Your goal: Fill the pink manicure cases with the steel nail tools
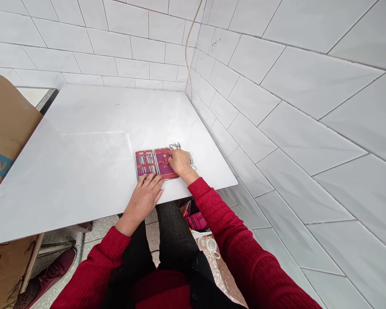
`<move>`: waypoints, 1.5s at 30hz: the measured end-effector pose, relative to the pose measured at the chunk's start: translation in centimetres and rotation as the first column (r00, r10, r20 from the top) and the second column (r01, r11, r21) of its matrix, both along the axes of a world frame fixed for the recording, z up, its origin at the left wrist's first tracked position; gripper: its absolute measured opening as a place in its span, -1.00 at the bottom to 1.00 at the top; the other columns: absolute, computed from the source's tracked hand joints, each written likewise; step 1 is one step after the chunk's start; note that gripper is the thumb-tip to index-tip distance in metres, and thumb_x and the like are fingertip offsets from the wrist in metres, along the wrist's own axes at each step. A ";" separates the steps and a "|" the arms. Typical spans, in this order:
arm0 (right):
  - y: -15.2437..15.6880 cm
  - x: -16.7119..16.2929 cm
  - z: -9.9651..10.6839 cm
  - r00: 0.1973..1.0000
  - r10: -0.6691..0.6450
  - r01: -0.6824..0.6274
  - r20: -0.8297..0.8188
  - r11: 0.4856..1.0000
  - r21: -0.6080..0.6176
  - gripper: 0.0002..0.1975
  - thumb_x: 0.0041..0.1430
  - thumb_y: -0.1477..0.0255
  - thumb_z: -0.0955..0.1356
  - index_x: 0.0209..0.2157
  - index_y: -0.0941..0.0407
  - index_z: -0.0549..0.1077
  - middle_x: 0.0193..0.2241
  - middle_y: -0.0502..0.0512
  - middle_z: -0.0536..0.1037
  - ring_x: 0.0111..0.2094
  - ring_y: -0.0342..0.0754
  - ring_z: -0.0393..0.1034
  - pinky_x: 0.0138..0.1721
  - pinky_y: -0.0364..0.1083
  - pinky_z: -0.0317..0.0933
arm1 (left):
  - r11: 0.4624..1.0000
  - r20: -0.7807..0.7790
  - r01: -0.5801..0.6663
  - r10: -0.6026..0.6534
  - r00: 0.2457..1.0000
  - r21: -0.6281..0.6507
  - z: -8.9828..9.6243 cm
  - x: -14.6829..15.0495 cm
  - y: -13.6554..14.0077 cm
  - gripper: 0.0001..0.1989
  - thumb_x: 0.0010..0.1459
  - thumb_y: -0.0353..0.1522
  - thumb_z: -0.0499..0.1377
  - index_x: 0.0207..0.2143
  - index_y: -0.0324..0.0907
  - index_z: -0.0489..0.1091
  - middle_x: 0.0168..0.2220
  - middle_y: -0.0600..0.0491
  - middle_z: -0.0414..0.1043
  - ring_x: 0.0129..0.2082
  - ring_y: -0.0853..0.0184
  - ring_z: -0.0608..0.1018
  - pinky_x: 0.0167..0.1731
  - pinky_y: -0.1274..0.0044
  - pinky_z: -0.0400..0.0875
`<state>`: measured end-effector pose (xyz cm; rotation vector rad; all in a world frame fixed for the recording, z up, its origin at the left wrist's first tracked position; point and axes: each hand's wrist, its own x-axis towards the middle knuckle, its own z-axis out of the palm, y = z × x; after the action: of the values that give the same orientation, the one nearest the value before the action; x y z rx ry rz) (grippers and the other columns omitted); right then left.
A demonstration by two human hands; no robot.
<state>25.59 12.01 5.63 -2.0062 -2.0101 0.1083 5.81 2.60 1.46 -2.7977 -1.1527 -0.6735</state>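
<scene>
An open manicure kit (163, 175) lies near the table's front edge, its lining red and purple. Several slim metal tools (144, 159) sit in a row under a red strap in its left half. My left hand (144, 195) rests with fingers spread and flat on the kit's near edge. Over the right half, my right hand (179, 162) is closed in a pinch at the purple lining; whatever is between its fingertips is hidden. Loose metal tools (174, 146) lie just beyond that hand, and more metal pieces (192, 162) show to its right.
The white table (93, 111) meets a tiled wall on the right and behind. A cardboard box (6, 116) stands at its left. A thin cable (187, 47) hangs down the corner. Below the table are a pink bag (196, 221) and a clear jar (209, 244).
</scene>
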 end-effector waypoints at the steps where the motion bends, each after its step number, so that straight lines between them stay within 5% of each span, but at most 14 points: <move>1: -0.2 0.0 0.1 1.000 -0.002 0.002 0.005 1.000 -0.008 -0.86 0.29 0.49 0.37 -0.25 0.11 0.62 -0.20 0.28 0.67 -0.15 0.15 0.57 -0.10 0.02 0.36 | 1.000 0.001 0.001 -0.001 1.000 -0.002 0.1 0.0 0.0 -0.60 0.45 -0.33 0.01 0.22 -0.16 0.45 0.24 -0.12 0.48 0.29 0.00 0.43 0.30 0.05 0.27; 12: -1.2 0.7 -0.2 0.995 0.013 -0.010 -0.103 1.000 0.029 -0.73 0.33 0.50 0.30 -0.06 0.10 0.62 -0.12 0.20 0.64 -0.11 0.10 0.53 -0.06 0.01 0.35 | 1.000 -0.010 -0.002 0.002 1.000 0.021 0.1 0.0 0.0 -0.61 0.45 -0.33 0.00 0.20 -0.19 0.46 0.22 -0.13 0.49 0.28 -0.02 0.45 0.29 0.05 0.29; 17: -1.2 4.6 -0.6 0.946 -0.050 0.098 -0.322 0.986 0.136 -0.66 0.31 0.50 0.30 0.04 0.08 0.61 -0.14 0.09 0.63 -0.18 -0.01 0.50 -0.07 -0.05 0.33 | 1.000 -0.003 0.007 -0.007 1.000 0.012 0.2 0.0 0.1 -0.61 0.46 -0.31 0.00 0.21 -0.16 0.45 0.23 -0.11 0.49 0.28 -0.02 0.45 0.29 0.05 0.28; 23: -2.7 8.7 -2.3 0.913 -0.183 0.247 -0.366 0.959 0.137 -0.71 0.28 0.36 0.39 0.00 0.10 0.60 -0.12 0.11 0.60 -0.19 0.00 0.48 -0.13 -0.05 0.31 | 1.000 0.015 0.011 -0.011 1.000 0.002 0.0 -0.1 0.3 -0.62 0.46 -0.31 0.02 0.21 -0.14 0.46 0.22 -0.12 0.49 0.29 -0.01 0.45 0.29 0.04 0.29; 45: -3.0 8.7 -4.1 0.878 -0.233 0.304 -0.418 0.946 0.112 -0.78 0.29 0.38 0.37 -0.08 0.09 0.60 -0.10 0.13 0.59 -0.13 0.04 0.47 -0.11 -0.03 0.30 | 1.000 0.002 0.007 -0.007 1.000 0.019 0.5 0.1 0.2 -0.63 0.46 -0.31 0.00 0.18 -0.15 0.46 0.21 -0.11 0.51 0.27 0.01 0.46 0.31 0.06 0.28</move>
<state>34.30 9.06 1.56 -1.9408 -1.4249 0.2501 5.88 2.80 1.99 -2.7873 -1.1310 -0.6840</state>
